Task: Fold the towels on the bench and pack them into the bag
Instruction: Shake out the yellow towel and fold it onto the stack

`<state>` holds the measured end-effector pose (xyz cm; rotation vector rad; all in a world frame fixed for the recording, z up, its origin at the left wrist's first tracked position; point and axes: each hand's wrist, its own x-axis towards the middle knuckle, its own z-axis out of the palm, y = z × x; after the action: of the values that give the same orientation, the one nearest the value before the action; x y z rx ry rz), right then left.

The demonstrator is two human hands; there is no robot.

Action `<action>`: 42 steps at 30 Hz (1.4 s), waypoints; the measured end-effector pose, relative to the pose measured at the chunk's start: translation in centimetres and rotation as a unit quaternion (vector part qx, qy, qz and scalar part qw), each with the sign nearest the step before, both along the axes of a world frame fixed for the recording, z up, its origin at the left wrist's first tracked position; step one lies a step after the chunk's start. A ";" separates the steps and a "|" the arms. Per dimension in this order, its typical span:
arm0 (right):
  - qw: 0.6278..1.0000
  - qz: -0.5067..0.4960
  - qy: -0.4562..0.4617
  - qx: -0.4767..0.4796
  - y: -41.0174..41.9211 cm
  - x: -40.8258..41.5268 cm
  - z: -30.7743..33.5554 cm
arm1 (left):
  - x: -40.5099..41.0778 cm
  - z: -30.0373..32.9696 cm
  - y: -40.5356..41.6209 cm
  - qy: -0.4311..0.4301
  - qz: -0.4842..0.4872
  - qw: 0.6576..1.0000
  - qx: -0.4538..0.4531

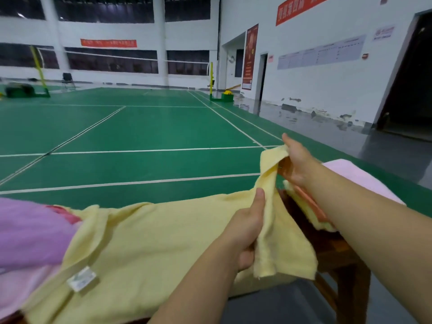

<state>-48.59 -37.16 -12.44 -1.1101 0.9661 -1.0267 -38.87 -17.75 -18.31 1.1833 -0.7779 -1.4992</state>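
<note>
Head view: yellow towel runs lower left to right-centre along desk; left hand and right hand both pinch its right end.

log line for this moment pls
step: folding | left hand: grips yellow towel | right hand: grips its corner | bag: unseen

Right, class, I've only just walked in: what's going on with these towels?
A person is working on the yellow towel spread over the wooden bench. The left hand grips one end of it and the right hand pinches the raised corner. A purple towel lies at the left and a pink towel at the right. No bag shows.
</note>
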 end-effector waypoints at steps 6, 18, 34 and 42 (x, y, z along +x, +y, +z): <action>0.997 0.081 0.012 0.017 3.0 7.4 -1.1 | 5.5 1.2 5.0 -0.116 0.076 0.990 0.020; 0.974 0.227 -0.003 0.023 10.6 24.2 -1.5 | 17.0 1.4 13.5 -0.229 0.232 0.945 0.035; 0.934 0.342 0.064 0.082 16.7 32.9 -5.6 | 24.5 1.0 17.6 -0.597 0.258 0.741 0.167; 0.956 0.267 0.113 -0.045 16.2 29.0 -4.4 | 25.7 1.0 18.8 -0.683 0.189 0.667 0.230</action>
<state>-19.54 -20.93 -16.88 -1.4849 0.7357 -0.5124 -13.19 1.07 -17.33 2.7193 -0.9614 -0.1659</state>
